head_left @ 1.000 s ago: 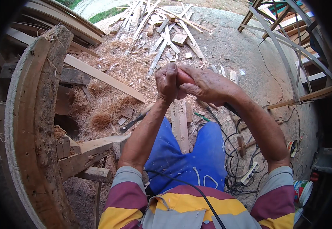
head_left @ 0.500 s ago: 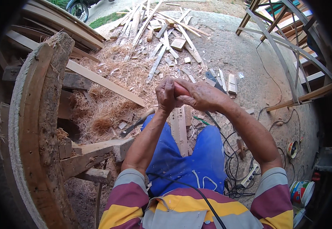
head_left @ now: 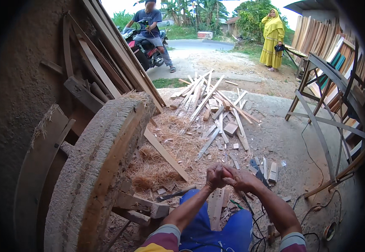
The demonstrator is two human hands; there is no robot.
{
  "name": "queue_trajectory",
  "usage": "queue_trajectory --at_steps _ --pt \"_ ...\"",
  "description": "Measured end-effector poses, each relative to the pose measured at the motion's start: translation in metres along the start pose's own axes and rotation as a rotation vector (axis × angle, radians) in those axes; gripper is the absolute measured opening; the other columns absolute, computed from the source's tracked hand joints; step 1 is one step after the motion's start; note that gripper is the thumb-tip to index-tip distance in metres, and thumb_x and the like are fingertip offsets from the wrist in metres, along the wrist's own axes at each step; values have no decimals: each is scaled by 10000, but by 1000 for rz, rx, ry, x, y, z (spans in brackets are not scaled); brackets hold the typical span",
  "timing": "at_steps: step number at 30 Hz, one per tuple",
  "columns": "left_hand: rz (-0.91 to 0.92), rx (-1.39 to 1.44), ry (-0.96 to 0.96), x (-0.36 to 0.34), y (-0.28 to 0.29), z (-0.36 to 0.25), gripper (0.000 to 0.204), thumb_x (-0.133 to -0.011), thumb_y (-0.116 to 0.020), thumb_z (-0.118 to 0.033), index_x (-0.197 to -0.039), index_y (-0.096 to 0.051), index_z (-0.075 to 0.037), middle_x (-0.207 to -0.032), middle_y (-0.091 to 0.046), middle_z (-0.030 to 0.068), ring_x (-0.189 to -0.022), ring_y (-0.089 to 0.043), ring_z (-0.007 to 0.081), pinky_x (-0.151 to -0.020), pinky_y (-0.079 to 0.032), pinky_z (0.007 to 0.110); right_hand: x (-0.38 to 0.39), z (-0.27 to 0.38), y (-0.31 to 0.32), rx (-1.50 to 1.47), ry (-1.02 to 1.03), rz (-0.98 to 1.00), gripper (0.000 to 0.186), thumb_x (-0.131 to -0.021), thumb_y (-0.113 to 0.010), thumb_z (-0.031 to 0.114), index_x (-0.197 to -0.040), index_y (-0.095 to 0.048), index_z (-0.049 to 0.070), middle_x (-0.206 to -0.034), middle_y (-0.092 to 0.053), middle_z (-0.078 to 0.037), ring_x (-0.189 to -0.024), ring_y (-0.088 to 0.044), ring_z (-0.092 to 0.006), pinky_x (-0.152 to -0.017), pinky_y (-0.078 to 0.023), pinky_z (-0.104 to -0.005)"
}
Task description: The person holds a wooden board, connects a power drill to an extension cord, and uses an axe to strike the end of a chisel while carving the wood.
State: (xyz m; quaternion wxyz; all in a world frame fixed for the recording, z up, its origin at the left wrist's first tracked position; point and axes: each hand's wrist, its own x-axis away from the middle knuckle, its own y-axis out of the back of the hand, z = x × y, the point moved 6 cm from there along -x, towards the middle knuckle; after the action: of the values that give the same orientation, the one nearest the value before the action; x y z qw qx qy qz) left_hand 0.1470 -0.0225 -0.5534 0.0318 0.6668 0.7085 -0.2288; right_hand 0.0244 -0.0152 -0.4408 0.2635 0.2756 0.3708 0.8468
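Both hands together now, right in front of the heap of wooden offcuts [head_left: 231, 128], on its near side! The left hand [head_left: 216, 176] is curled tight, its fingers wrapped round a reddish rounded piece [head_left: 229, 169]; the right hand [head_left: 243, 181] closes over it from the other side, so only a sliver shows and its full shape is hidden. Below them, nearer than the heap, a plank [head_left: 215, 208] runs between the knees of the blue trousers [head_left: 238, 229]. Near-left of the heap: pale shavings [head_left: 155, 170] and, closer in, a thick curved timber [head_left: 91, 168]. Right of the heap stands a trestle frame [head_left: 315, 133]. Beyond it, left, a rider [head_left: 146, 20] sits on a motorbike [head_left: 140, 54]; beyond it, right, a person in yellow [head_left: 273, 42] stands.
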Motion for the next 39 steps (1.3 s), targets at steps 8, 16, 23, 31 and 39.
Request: queue_trajectory --at_steps 8,16,23,31,39 --pt "38 -544 -708 6 -7 -37 480 -839 -781 -443 -1046 -500 -114 -697 -717 7 -613 -685 229 -636 -526 370 5 14 6 -8 -19 49 705 -969 -574 442 -1554 -291 170 -1355 -587 -243 -1189 -595 -445 -1022 -458 -472" --pt "68 -1 -72 -29 -33 -101 440 -998 -510 -347 -778 -672 -3 -710 -705 90 -615 -635 126 -616 -532 293 36 55 58 -4 -50 2 688 -977 -576 422 -1546 -294 158 -1323 -604 -250 -1192 -595 -442 -1024 -456 -475" --pt "168 -509 -230 -63 -59 -132 340 -919 -625 -344 -853 -682 -14 -728 -664 102 -645 -655 186 -596 -508 359 69 14 48 -796 -124 -83 983 -801 -790 158 -1595 -211 164 -1125 -591 -85 -792 -573 -111 -659 -505 -276" --pt "-39 -702 -386 28 -62 -80 516 -971 -630 -306 -1397 -480 -57 -1419 -513 212 -1288 -533 388 -1067 -444 427 96 -37 -20 -1144 -67 -476 675 -803 -700 39 -1437 -471 65 -1137 -662 -82 -708 -591 -63 -589 -470 -205" --pt "1167 -1324 36 181 -37 92 774 -991 -471 -537 -1608 -199 -157 -1683 -152 84 -1560 -88 292 -1258 -85 482 112 -83 -9 -1074 -100 -752 597 -820 -602 33 -1401 -467 15 -782 -597 -6 -503 -507 -63 -460 -437 -224"
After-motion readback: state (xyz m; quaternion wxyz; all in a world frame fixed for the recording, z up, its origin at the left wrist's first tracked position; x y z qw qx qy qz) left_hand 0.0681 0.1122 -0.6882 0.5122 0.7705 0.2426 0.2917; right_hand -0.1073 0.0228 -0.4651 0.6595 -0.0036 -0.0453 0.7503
